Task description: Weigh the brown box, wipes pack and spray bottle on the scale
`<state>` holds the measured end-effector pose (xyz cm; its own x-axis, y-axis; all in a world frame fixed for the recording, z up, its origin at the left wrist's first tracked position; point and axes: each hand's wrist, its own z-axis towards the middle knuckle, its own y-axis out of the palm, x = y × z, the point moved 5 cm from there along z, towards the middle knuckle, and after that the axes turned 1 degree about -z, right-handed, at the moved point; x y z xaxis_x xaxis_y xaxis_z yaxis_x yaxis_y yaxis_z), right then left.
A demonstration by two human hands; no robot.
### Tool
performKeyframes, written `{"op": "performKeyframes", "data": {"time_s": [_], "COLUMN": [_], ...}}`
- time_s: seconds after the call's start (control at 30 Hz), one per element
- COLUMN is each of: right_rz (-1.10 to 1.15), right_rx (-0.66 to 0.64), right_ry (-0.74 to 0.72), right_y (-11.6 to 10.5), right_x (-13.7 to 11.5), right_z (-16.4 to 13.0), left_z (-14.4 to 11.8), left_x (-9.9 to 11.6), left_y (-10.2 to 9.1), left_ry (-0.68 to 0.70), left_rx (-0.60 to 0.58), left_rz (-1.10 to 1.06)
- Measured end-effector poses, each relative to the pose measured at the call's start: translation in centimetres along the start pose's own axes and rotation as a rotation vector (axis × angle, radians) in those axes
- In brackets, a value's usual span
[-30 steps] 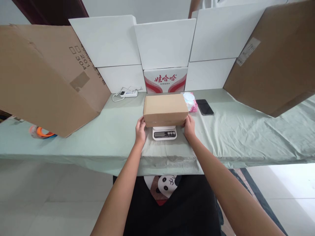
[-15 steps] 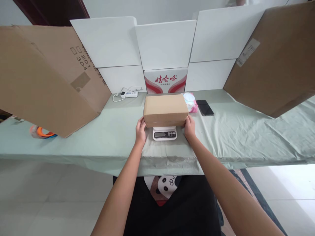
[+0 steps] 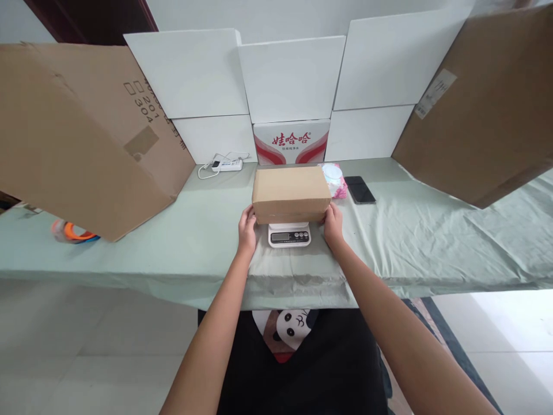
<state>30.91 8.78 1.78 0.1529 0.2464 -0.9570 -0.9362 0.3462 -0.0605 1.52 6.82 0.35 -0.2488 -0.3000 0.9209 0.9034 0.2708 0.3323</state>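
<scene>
A closed brown cardboard box [image 3: 291, 193] sits level over a white digital kitchen scale [image 3: 289, 236], hiding the scale's platform. I cannot tell whether the scale bears its full weight. My left hand [image 3: 247, 229] grips the box's lower left end, fingers on its side. At the lower right end, my right hand [image 3: 333, 225] holds it the same way. The scale's display and buttons face me below the box, and no digits can be read on the display.
Behind the box stand a pink-and-white packet [image 3: 334, 180] and a dark phone [image 3: 360, 189]. A white power strip [image 3: 227, 165] with a cable lies back left. Tape rolls [image 3: 74, 231] sit far left. White boxes [image 3: 291, 80] and large cardboard panels [image 3: 475, 109] wall the table [image 3: 173, 248].
</scene>
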Motion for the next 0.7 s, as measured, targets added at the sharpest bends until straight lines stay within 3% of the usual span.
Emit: {"op": "performKeyframes", "data": {"time_s": [0.7], "right_rz": [-0.005], "right_rx": [-0.004], "right_ry": [0.004], "right_y": [0.05], "right_x": [0.38], "right_z": [0.17], "left_z": [0.01], "left_x": [-0.01], "left_y": [-0.01], "left_ry": [0.003], "left_rx": [-0.006], "left_rz": [0.011]}}
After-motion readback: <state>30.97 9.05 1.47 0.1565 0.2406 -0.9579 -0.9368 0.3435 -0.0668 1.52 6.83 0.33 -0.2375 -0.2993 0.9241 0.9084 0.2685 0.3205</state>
